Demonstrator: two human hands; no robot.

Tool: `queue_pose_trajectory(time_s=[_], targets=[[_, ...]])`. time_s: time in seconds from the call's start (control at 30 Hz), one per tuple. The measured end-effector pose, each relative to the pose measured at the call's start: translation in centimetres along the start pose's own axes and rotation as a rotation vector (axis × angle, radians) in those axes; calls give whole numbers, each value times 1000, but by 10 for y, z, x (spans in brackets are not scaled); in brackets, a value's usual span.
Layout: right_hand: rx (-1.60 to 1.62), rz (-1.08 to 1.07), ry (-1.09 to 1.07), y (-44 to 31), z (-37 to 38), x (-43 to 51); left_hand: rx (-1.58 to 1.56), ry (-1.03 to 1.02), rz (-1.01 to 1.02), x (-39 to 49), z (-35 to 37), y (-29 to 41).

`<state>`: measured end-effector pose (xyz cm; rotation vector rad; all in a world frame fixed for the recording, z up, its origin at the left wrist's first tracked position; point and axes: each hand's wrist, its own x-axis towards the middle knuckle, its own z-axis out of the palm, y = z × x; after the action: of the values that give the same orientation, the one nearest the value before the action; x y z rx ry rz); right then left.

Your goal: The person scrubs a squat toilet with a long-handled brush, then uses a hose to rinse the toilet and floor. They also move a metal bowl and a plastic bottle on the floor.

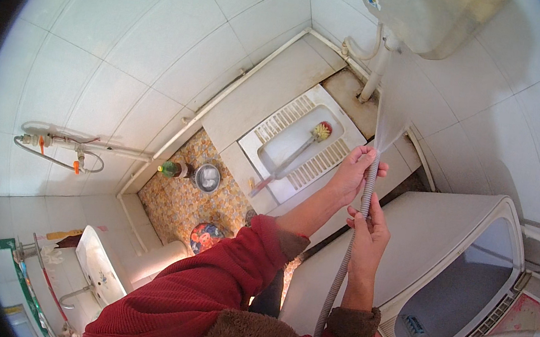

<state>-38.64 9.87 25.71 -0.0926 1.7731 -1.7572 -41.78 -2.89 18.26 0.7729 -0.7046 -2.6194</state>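
A grey corrugated hose [368, 189] runs upward past my front, between my two hands. Near its tip, my left hand [353, 173] pinches it with thumb and fingers. Lower down, my right hand [371, 234] grips the same hose. Water [392, 115] fans out of the hose end toward the wall corner, near a white pipe [376, 73]. Beyond my left forearm lies a squat toilet pan [279, 149]. A toilet brush [296, 154] with a yellow and red head rests across the pan, its handle over the front edge.
At right stands a white washing machine [444, 213] with a dark lid. A cistern [432, 19] hangs on the wall above. On the pebble-patterned floor [165, 206] are a metal bowl [207, 178], a green-capped bottle [175, 169] and a colourful round object [205, 237]. A washbasin [101, 266] is at left.
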Motion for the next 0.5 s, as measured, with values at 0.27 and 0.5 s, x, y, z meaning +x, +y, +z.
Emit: queue_pose_trajectory(time_s=[0.27,0.5], targets=[[12,-4,-1,4,-1,0,6,104,-66,3,-10,-11],[-25,51,-35,9,-4,1,-64,211,-66,-2,-26,-24]])
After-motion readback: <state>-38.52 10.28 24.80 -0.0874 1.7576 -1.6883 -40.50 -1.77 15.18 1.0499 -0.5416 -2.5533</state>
